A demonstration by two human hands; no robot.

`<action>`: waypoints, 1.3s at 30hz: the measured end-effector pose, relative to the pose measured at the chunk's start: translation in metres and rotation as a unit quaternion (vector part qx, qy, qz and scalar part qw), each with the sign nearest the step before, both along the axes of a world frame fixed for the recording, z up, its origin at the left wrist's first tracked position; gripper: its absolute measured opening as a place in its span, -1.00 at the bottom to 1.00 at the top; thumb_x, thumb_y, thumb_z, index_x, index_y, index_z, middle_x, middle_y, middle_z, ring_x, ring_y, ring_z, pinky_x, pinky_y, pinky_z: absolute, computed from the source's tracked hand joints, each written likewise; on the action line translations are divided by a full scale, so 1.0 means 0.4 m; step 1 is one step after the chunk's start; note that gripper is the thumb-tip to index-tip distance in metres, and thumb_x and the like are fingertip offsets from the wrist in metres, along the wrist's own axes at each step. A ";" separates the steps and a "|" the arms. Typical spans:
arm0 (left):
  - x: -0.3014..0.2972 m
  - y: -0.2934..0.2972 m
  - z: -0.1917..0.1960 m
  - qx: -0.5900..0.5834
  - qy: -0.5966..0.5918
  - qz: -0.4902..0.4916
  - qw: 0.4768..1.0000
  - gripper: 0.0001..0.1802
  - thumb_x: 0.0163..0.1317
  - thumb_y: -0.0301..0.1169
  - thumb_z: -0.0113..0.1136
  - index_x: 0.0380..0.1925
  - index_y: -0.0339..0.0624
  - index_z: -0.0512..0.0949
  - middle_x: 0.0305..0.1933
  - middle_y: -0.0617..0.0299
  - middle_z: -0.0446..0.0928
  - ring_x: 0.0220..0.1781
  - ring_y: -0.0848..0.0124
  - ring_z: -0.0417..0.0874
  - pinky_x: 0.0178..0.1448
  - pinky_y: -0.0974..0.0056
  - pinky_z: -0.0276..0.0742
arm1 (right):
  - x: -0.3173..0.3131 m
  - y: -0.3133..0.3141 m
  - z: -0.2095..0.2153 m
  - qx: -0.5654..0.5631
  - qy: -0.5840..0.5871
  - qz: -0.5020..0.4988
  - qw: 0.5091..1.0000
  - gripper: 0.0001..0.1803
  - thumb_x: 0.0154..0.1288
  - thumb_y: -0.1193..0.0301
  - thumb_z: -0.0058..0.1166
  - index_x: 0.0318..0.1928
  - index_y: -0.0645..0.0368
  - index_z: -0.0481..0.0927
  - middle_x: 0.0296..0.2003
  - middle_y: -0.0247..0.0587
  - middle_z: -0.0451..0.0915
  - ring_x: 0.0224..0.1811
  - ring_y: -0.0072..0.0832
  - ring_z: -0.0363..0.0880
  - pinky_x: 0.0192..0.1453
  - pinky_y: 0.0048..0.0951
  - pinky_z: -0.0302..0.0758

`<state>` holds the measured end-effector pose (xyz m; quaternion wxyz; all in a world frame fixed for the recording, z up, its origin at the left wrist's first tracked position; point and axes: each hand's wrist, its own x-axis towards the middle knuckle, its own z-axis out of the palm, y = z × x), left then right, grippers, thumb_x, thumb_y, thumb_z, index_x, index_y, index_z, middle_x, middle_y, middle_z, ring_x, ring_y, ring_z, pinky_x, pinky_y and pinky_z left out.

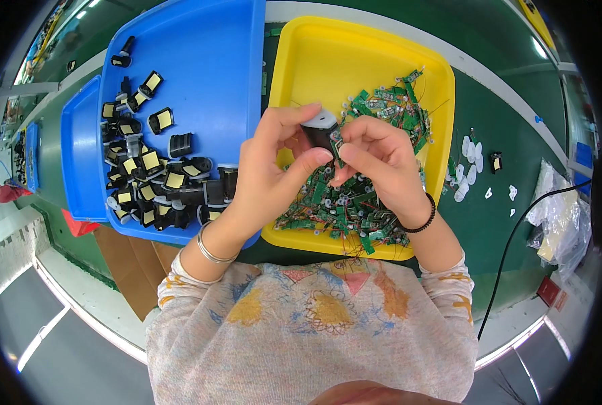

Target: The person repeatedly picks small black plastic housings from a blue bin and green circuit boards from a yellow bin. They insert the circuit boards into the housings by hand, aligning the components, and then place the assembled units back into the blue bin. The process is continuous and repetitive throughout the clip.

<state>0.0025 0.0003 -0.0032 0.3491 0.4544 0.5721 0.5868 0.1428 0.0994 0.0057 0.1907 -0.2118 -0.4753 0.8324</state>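
Note:
Above the yellow tray [301, 47], my left hand [277, 152] grips a small black plastic housing [321, 133] with a light grey end piece, thumb on one side and fingers on the other. My right hand [380, 152] pinches a small green circuit board [337, 143] against the housing's right side. Whether the board sits inside the housing or only touches it, I cannot tell. Below my hands, a heap of green circuit boards [341, 209] with thin wires and small round pale parts fills the tray's near and right portions.
A blue tray [206, 40] on the left holds many black housings [150, 160] with cream pads. A second blue tray [78, 148] stands beyond it. To the right lie white oval pieces [472, 152], a single black housing [495, 162], a clear plastic bag [557, 209] and a black cable [510, 236].

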 end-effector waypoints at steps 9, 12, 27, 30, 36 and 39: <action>-0.007 0.013 0.012 -0.005 0.043 -0.056 0.998 -0.56 0.06 -0.61 -0.06 0.01 -0.30 0.24 0.11 -0.12 0.34 0.09 0.31 0.41 0.10 0.31 0.30 | -0.015 -0.023 -0.013 0.476 -0.064 -0.126 0.868 -0.90 -0.02 0.58 0.14 -0.46 0.25 0.48 -0.54 -0.23 0.49 -0.57 -0.52 0.54 -0.53 -0.59 0.44; -0.013 0.013 0.005 -0.003 0.058 -0.053 0.997 -0.55 0.03 -0.64 -0.09 0.00 -0.32 0.25 0.09 -0.12 0.35 0.11 0.28 0.40 0.16 0.27 0.25 | -0.016 -0.022 -0.013 0.494 -0.073 -0.116 0.859 -0.90 -0.03 0.59 0.14 -0.47 0.24 0.48 -0.55 -0.23 0.50 -0.58 -0.47 0.54 -0.53 -0.57 0.44; -0.147 -0.010 0.025 -0.150 0.533 0.165 0.816 -0.48 0.05 -0.26 0.17 0.04 -0.13 0.34 -0.01 0.04 0.44 0.09 0.11 0.36 0.14 0.14 0.29 | -0.016 0.132 0.022 0.521 -0.121 -0.114 0.837 -0.93 0.06 0.48 0.11 -0.41 0.20 0.53 -0.55 -0.26 0.52 -0.49 -0.55 0.53 -0.40 -0.60 0.43; -0.262 -0.089 -0.043 -0.331 0.616 0.312 0.643 -0.46 0.08 -0.04 0.07 0.05 0.03 0.35 0.04 0.00 0.39 0.18 -0.02 0.23 0.11 -0.09 0.21 | -0.051 0.320 0.007 0.640 -0.200 -0.183 0.719 -0.87 0.11 0.38 0.07 -0.37 0.17 0.54 -0.50 -0.26 0.56 -0.44 -0.50 0.55 -0.34 -0.53 0.45; -0.323 -0.075 -0.044 -0.487 0.525 0.297 0.632 -0.60 0.00 -0.10 0.15 -0.17 -0.03 0.49 -0.15 0.08 0.51 0.11 0.07 0.34 -0.01 -0.22 0.18 | -0.038 0.683 -0.151 0.706 -0.423 -0.070 0.563 -0.68 0.11 0.16 0.05 -0.27 0.14 0.54 -0.39 -0.22 0.59 -0.31 -0.35 0.57 -0.23 -0.43 0.45; -0.310 -0.065 -0.035 -0.477 0.536 0.272 0.641 -0.63 -0.06 -0.18 0.21 -0.22 -0.03 0.50 -0.27 0.20 0.56 -0.08 0.16 0.52 -0.07 -0.09 0.28 | -0.052 0.670 -0.137 0.728 -0.329 -0.128 0.588 -0.65 0.10 0.16 0.06 -0.19 0.12 0.51 -0.32 -0.23 0.58 -0.27 -0.34 0.56 -0.19 -0.42 0.44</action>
